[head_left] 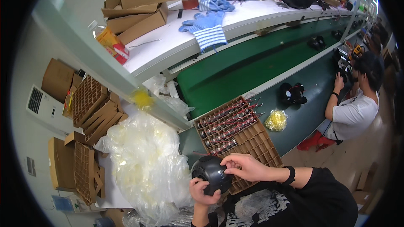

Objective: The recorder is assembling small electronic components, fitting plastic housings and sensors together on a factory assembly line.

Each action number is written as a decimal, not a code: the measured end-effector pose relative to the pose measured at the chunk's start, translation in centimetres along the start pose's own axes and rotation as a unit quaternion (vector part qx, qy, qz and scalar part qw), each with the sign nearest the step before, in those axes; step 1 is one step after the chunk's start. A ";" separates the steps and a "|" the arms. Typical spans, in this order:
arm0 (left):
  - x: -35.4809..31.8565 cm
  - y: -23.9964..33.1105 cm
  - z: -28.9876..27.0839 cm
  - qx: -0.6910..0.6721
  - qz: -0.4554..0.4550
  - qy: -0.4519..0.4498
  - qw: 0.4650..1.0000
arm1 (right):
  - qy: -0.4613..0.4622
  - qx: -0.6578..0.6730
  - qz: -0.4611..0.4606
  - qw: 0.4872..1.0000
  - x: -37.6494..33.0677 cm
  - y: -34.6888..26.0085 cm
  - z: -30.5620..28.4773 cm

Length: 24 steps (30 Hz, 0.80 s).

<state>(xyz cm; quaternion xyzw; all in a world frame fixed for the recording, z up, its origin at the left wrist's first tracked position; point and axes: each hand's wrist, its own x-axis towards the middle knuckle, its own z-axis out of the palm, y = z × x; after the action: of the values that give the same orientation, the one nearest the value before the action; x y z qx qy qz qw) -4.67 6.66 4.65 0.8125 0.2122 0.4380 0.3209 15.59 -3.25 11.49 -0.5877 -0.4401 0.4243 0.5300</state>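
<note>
The black rounded plastic housing [213,174] sits between both hands, beside the cardboard divider tray [251,143]: the left hand [203,191] grips its lower left, the right hand [243,166] bends fingers against its upper right, pinch unclear. Slots face upper left; I cannot tell its long axis

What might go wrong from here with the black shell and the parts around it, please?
The black shell could slip from the left hand if the right hand presses too hard. Loose red wires on the cardboard tray nearby might snag on the right arm's wristband.
</note>
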 end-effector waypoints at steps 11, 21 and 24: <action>2.6 3.9 5.7 -0.120 -0.172 -0.006 0.978 | 0.041 -0.302 -0.251 0.919 -1.7 1.8 -3.3; 3.6 3.6 10.8 -0.321 -0.403 -0.127 0.848 | -0.079 -0.172 -0.228 0.955 -4.5 3.6 -7.3; 4.5 5.5 13.2 -0.289 -0.383 -0.098 0.872 | -0.149 0.029 -0.108 0.982 -7.8 2.9 -7.9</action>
<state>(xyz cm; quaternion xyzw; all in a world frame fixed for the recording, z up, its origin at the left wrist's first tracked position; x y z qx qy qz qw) 9.24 1.18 5.69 0.5774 0.3384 0.2411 0.7028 21.50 -12.89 9.47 -0.4511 -0.5624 0.4606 0.5178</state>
